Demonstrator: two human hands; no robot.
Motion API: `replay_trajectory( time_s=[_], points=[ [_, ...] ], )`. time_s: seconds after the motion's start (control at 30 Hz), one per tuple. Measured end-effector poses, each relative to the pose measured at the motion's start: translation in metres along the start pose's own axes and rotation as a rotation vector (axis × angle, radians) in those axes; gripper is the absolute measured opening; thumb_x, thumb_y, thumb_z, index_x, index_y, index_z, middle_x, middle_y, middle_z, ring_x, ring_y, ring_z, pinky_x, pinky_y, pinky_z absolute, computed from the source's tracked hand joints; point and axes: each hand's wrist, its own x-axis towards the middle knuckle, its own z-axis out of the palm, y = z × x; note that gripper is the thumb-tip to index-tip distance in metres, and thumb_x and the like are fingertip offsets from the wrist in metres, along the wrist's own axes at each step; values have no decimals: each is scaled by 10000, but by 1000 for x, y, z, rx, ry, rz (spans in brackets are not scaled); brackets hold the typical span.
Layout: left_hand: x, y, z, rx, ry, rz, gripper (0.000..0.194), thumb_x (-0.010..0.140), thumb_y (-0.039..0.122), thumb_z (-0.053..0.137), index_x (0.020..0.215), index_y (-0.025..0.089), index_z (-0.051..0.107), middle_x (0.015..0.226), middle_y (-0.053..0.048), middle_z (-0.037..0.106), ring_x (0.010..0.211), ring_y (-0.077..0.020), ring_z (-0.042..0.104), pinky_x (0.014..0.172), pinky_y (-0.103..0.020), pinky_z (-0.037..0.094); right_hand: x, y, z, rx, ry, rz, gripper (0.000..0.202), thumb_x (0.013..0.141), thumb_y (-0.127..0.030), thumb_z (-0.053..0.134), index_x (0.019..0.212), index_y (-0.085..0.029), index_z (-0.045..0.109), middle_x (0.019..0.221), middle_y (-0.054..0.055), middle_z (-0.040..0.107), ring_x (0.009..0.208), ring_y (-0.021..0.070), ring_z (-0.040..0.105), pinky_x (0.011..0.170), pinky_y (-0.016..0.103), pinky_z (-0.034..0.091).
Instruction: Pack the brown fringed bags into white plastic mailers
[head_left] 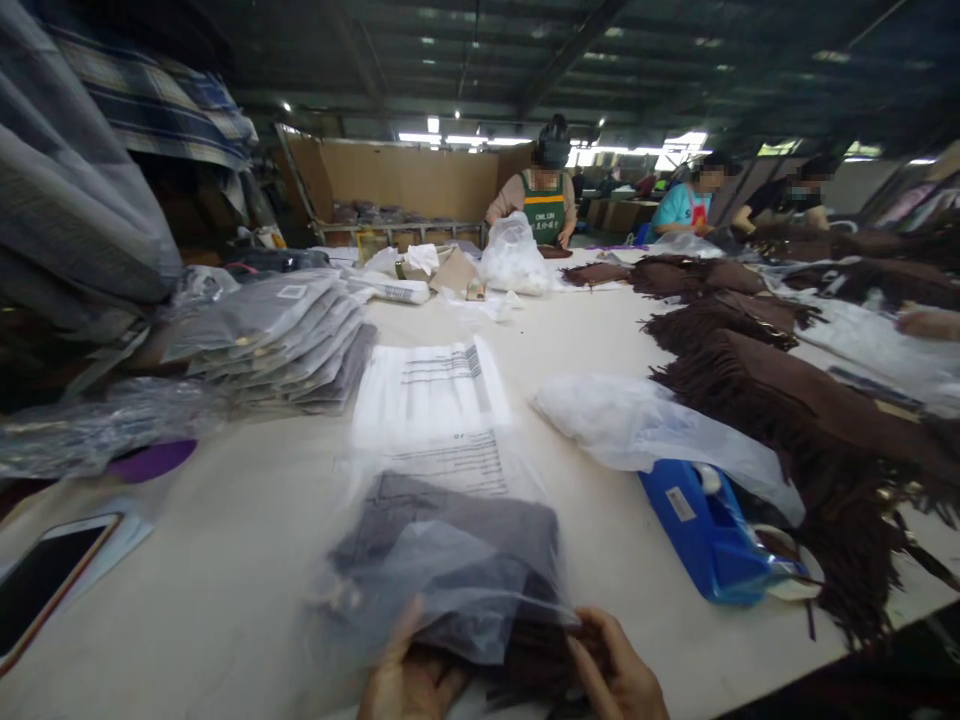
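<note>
A clear plastic bag (pixel 424 470) with printed text lies in front of me, a dark brown fringed item (pixel 480 520) partly inside it. The item's fringe shows at the near, open end of the bag. My left hand (pixel 409 675) is closed at the left of that end, thumb over the plastic and fingers curled beneath. At the right corner my right hand (pixel 619 665) pinches the plastic edge between thumb and fingers. Part of the brown item is hidden under the cloudy plastic and between my hands.
A blue tape dispenser (pixel 701 540) sits at the right under a bag of white filling (pixel 652 420). Beyond it lie stacked brown fringed pieces (pixel 795 390). At the left are packed plastic bags (pixel 277 320) and a phone (pixel 52 575). Several co-workers, one in a green apron (pixel 544 212), work farther back.
</note>
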Motion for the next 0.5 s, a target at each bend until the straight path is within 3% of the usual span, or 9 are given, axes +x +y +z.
replay_trajectory(
  time_s=[0.13, 0.27, 0.5],
  points=[
    [-4, 1, 15, 14, 85, 43, 540, 757, 21, 605, 1234, 236, 468, 809, -20, 698, 677, -206, 674, 754, -466, 550, 9, -11, 1, 68, -22, 9, 333, 824, -544, 476, 850, -219, 545, 692, -9, 600, 631, 129, 584, 599, 204, 462],
    [-4, 6, 24, -63, 125, 76, 519, 800, -12, 524, 1256, 229, 462, 860, -25, 700, 665, -179, 669, 751, -391, 566, 15, -15, -3, 37, -41, 49, 323, 816, -536, 479, 772, -222, 537, 607, -40, 506, 557, 115, 484, 541, 211, 399],
    [3, 16, 43, -92, 138, 213, 538, 798, -50, 489, 1215, 289, 500, 839, 41, 694, 656, -135, 650, 692, -281, 575, 18, -18, -20, 14, -290, 9, 365, 830, -542, 407, 697, -214, 494, 567, -56, 410, 535, 103, 394, 528, 226, 318]
  ],
)
